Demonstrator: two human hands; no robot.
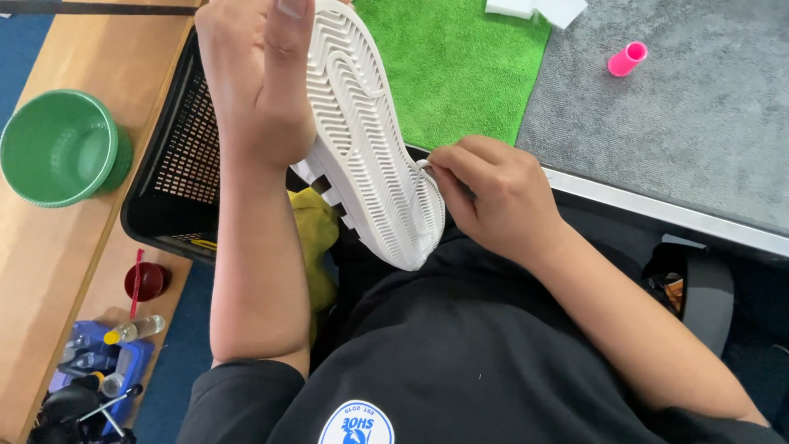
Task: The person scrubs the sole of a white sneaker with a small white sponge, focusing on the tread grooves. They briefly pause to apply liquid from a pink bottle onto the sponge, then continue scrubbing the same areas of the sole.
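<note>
- The white shoe (pixel 367 140) is held up over the person's lap, sole facing the camera, its toe end running out of view at the top and its heel low near the black shirt (pixel 460 345).
- The counter (pixel 657 210) edge runs just right of the heel; a black mesh basket (pixel 177 156) sits just left of the shoe, with a yellow cloth (pixel 315 234) below it.
- Open room lies on the green mat (pixel 456 66) and the grey mat (pixel 682 123) beyond, where a pink tube (pixel 627 59) and white blocks (pixel 538 10) lie well apart from the hands.
- The left hand (pixel 259 78) has its grip closed around the shoe's left side, thumb laid along the sole edge; the forearm stands nearly upright.
- The right hand (pixel 493 193) has its grip pressed together, fingertips pinching at the heel edge of the sole; what they pinch is too small to tell. The wrist bends inward, the forearm coming in from the lower right.
- A green bowl (pixel 57 148) and a small red cup (pixel 148 281) sit at the far left.
</note>
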